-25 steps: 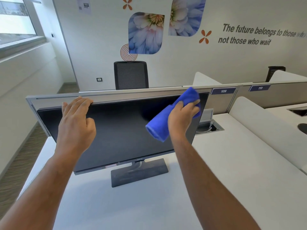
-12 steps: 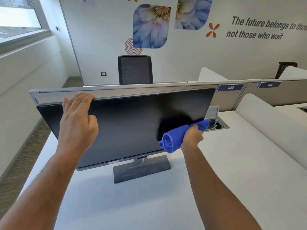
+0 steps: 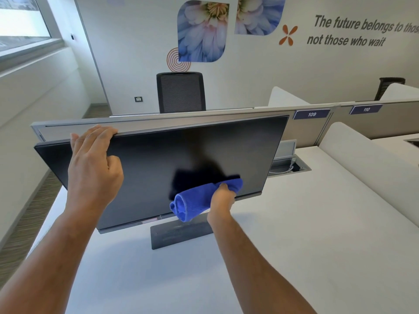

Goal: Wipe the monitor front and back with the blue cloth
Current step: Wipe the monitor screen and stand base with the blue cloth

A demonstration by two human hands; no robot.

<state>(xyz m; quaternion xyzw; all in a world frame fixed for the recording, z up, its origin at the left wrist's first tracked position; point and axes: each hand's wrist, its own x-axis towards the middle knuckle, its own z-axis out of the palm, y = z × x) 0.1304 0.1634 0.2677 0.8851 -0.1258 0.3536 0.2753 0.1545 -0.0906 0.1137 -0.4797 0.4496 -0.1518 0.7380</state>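
A black monitor [image 3: 158,168] stands on its flat grey base [image 3: 179,234] on the white desk, its dark screen facing me. My left hand [image 3: 93,171] grips the monitor's top edge near the left end, fingers hooked over the rim. My right hand [image 3: 221,200] holds a bunched blue cloth [image 3: 195,200] pressed against the lower part of the screen, just right of centre and near the bottom bezel. The monitor's back is hidden.
The white desk [image 3: 294,245] stretches to the right and toward me. A grey partition [image 3: 158,125] runs behind the monitor. An open cable well [image 3: 288,166] sits at the desk's rear right. A black chair [image 3: 181,91] stands beyond the partition.
My right hand has swept the cloth from the screen's upper right corner down to the lower edge, then left toward the centre. My left hand has stayed on the top edge.
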